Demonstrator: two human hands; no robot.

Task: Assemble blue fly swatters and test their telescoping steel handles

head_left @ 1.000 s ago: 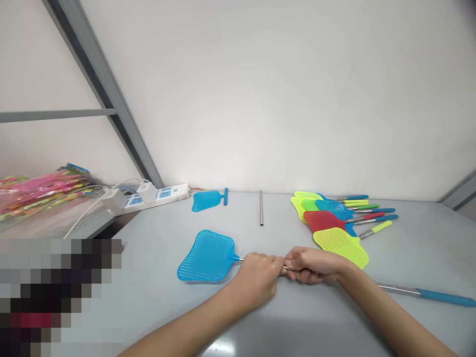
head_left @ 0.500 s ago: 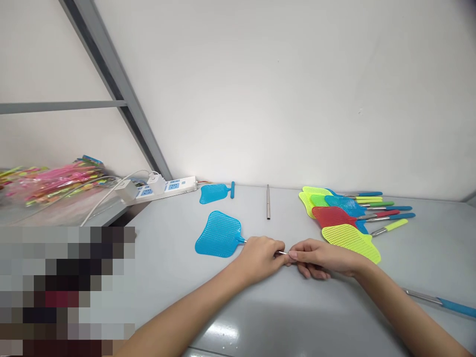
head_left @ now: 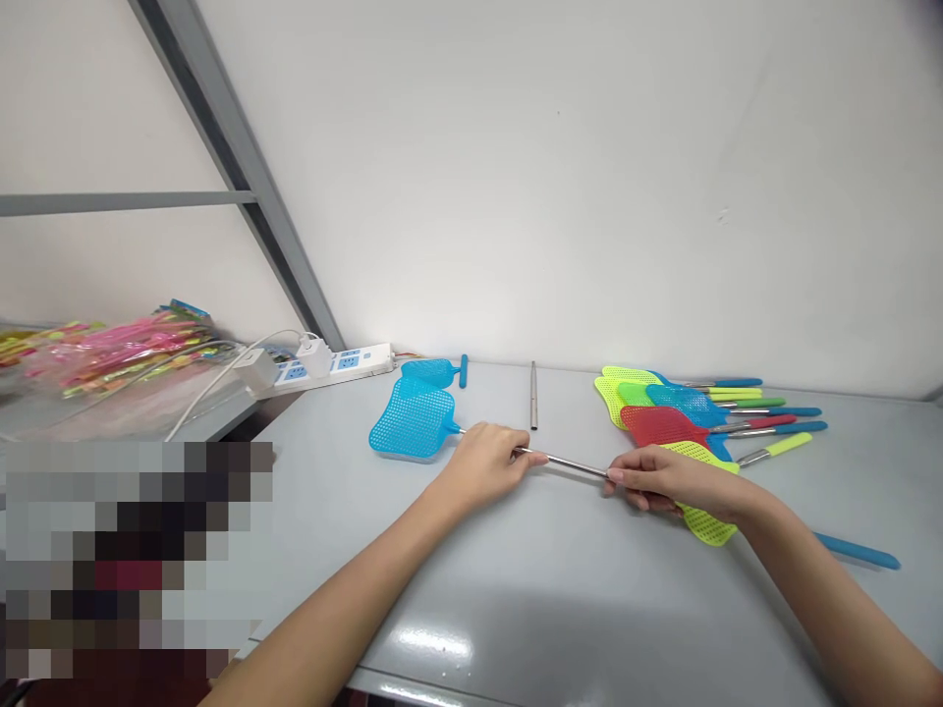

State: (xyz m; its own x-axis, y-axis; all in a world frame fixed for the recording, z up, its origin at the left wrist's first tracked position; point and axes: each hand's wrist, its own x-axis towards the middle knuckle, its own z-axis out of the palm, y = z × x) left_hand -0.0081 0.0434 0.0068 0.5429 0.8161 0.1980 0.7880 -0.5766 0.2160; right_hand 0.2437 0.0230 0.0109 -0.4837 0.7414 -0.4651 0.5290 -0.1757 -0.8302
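Note:
A blue fly swatter [head_left: 413,420] is held level above the grey table, its mesh head pointing left. Fingers of my left hand [head_left: 486,460] wrap around its thin metal rod [head_left: 564,462] close to the head. Farther along the rod, my right hand [head_left: 652,476] pinches it between thumb and fingers. Past my right forearm a blue handle [head_left: 859,551] shows in line with the rod; the stretch between is hidden by my hand and arm. Partly beneath my right hand lies a yellow fly swatter [head_left: 711,525].
Several coloured swatters, among them a red one [head_left: 659,427], overlap at back right. A metal tube [head_left: 534,398] and another blue swatter [head_left: 431,372] lie near the wall. At left are a power strip [head_left: 346,363] with cables and bagged pink items [head_left: 125,349]. A blurred patch covers lower left.
My hands have moved apart, exposing more of the rod between them. The blue swatter head has shifted left and away from me, and the blue handle has moved left.

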